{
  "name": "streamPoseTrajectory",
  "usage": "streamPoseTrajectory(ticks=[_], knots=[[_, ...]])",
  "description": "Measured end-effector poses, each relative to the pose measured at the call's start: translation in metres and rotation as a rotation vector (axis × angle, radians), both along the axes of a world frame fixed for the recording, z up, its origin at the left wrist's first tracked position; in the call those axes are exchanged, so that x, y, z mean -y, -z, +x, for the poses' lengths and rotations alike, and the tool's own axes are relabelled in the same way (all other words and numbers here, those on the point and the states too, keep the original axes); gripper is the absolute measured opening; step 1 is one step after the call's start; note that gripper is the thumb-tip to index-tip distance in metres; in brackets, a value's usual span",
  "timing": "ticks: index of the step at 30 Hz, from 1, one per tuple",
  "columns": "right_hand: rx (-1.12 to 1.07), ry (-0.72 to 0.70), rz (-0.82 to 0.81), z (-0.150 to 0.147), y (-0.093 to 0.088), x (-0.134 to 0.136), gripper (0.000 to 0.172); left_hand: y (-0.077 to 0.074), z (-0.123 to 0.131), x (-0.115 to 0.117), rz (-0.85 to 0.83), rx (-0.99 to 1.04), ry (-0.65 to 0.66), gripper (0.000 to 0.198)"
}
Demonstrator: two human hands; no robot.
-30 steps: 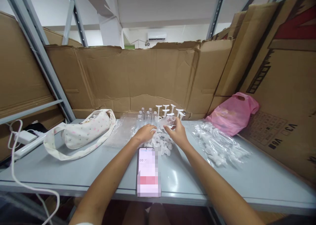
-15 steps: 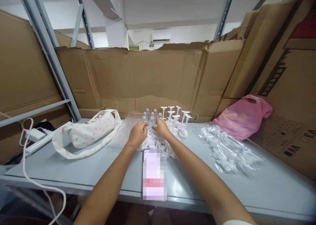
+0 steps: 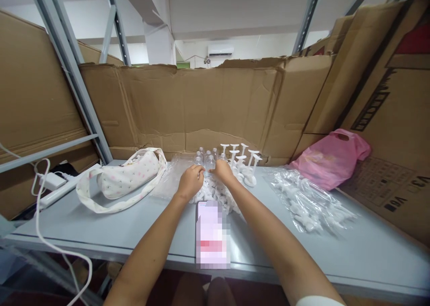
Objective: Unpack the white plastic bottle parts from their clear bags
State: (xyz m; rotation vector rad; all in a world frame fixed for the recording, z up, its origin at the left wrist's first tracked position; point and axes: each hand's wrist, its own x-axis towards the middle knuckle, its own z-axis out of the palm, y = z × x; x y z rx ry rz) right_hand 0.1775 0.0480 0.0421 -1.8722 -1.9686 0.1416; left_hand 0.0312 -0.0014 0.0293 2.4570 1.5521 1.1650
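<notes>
Over a heap of small white plastic pieces (image 3: pixel 218 194), my left hand (image 3: pixel 191 181) is curled with its fingertips pressed together. Whatever it pinches is too small to name. My right hand (image 3: pixel 223 171) is bent in beside it, thumb and fingers closed at the edge of a group of small clear bottles (image 3: pixel 210 161). Its own fingers hide what they grip. The bottles stand upright just beyond both hands. To the right of them, several white T-topped stands (image 3: pixel 250 162) with round bases stand upright. A phone (image 3: pixel 211 234) with a lit, blurred screen lies between my forearms.
A white patterned bag (image 3: pixel 131 176) with a strap lies left, beside a clear plastic sheet (image 3: pixel 168 178). At right are a clear bag of white parts (image 3: pixel 309 203) and a pink plastic bag (image 3: pixel 332 160). A cardboard wall (image 3: pixel 201 104) closes the back. A white cable (image 3: pixel 38 207) hangs at left.
The view has shifted slightly. My right hand's fingers have drawn in more tightly beside the bottles, and my left hand stays close to the same spot.
</notes>
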Motion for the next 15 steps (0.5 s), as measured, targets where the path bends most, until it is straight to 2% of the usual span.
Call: streamPoseTrajectory(ticks=[3,6,11,15], knots=[[0.047,0.024,0.035,0.014,-0.007,0.016,0.033,-0.001,0.0,0.001,0.002,0.01,0.003,0.023],[0.1,0.04,0.032,0.041,-0.007,0.032,0.032,-0.002,0.002,0.003,0.006,0.011,0.008,0.024],[0.164,-0.061,-0.081,0.09,0.008,0.04,0.034,-0.001,0.003,0.006,0.0,-0.011,-0.01,0.024],[0.19,-0.074,-0.108,0.108,0.018,0.034,0.039,-0.002,0.003,0.007,-0.015,-0.035,-0.029,0.024]])
